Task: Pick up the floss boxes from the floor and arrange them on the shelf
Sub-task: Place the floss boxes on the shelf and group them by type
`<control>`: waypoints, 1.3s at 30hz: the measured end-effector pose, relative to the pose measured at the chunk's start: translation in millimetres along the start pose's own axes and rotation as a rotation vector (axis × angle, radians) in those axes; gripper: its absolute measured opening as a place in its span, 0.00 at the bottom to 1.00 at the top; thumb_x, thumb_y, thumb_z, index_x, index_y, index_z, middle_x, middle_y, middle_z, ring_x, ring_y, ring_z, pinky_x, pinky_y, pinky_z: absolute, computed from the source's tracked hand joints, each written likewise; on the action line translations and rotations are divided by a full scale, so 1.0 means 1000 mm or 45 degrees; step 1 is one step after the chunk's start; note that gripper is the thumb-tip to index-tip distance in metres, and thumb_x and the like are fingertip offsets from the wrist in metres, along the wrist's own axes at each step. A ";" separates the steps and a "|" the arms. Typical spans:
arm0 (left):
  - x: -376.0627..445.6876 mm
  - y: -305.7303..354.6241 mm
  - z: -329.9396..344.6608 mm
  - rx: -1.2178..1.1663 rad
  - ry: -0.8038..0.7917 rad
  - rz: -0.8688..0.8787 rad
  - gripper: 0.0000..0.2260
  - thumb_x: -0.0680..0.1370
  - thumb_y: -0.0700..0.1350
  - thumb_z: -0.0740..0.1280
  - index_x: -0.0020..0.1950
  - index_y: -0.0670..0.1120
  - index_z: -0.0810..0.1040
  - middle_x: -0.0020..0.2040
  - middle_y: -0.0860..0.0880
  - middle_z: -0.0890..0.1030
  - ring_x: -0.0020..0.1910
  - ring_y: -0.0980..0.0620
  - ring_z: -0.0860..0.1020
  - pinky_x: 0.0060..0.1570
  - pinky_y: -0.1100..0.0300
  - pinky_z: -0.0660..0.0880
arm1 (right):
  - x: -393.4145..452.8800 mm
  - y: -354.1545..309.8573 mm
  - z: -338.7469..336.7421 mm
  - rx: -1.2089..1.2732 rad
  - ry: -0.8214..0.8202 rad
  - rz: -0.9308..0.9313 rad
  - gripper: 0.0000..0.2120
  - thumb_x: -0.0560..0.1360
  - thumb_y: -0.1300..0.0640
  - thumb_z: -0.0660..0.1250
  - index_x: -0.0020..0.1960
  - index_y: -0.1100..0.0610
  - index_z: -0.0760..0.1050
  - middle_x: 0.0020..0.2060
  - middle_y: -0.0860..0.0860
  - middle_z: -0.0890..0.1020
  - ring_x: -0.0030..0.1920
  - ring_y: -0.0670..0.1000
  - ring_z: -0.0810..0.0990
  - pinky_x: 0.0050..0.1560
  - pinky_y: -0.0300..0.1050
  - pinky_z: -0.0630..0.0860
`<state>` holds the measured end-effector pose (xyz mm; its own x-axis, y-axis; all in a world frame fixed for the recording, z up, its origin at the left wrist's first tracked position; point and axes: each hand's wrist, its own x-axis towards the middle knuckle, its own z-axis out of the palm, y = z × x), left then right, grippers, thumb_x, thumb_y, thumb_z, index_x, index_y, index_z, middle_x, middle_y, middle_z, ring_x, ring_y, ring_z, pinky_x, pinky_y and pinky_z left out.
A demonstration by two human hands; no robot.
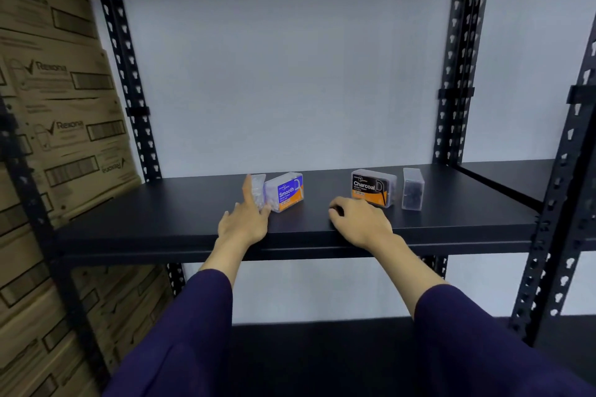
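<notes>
Four floss boxes stand on the black shelf board (161, 219). A clear box of white floss picks (259, 189) stands against a "Smooth" box (288, 192) with a blue and orange label. To the right are a "Charcoal" box (374, 187) and a clear box of dark picks (413, 188). My left hand (245, 221) has its index finger straight up along the left side of the clear white-pick box, thumb by its front corner. My right hand (361, 219) rests on the shelf just in front of the Charcoal box, fingers curled, holding nothing.
Black perforated uprights (129, 74) (458, 74) frame the bay, with a white wall behind. Stacked brown cartons (61, 126) fill the rack on the left. A lower shelf board (322, 351) lies below, and another bay (516, 180) adjoins on the right.
</notes>
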<state>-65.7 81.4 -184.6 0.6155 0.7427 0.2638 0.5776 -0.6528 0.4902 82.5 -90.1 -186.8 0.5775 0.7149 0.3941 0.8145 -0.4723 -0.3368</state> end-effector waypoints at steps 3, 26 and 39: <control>0.006 0.003 0.000 -0.001 -0.053 -0.009 0.31 0.83 0.56 0.51 0.76 0.56 0.31 0.74 0.42 0.66 0.75 0.39 0.59 0.73 0.43 0.56 | -0.002 0.002 0.001 -0.066 -0.001 -0.002 0.16 0.80 0.48 0.52 0.61 0.47 0.74 0.55 0.51 0.81 0.53 0.55 0.78 0.47 0.47 0.71; -0.128 0.033 0.008 0.302 0.304 0.466 0.16 0.82 0.50 0.57 0.66 0.45 0.73 0.64 0.46 0.75 0.61 0.44 0.72 0.56 0.50 0.70 | -0.134 -0.009 -0.021 -0.035 0.134 0.083 0.17 0.78 0.58 0.57 0.65 0.58 0.73 0.58 0.56 0.80 0.58 0.58 0.76 0.56 0.51 0.72; -0.199 -0.003 0.188 0.361 -0.495 0.262 0.18 0.82 0.52 0.57 0.69 0.47 0.72 0.65 0.45 0.76 0.63 0.43 0.74 0.59 0.50 0.71 | -0.226 0.071 0.113 -0.149 -0.529 0.340 0.20 0.79 0.53 0.58 0.68 0.59 0.69 0.64 0.58 0.76 0.62 0.61 0.74 0.61 0.54 0.70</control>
<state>-88.8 -92.2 -394.6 0.8539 0.5199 -0.0236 0.5133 -0.8340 0.2025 3.4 -226.5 -396.5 0.7154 0.6948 -0.0740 0.6559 -0.7043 -0.2718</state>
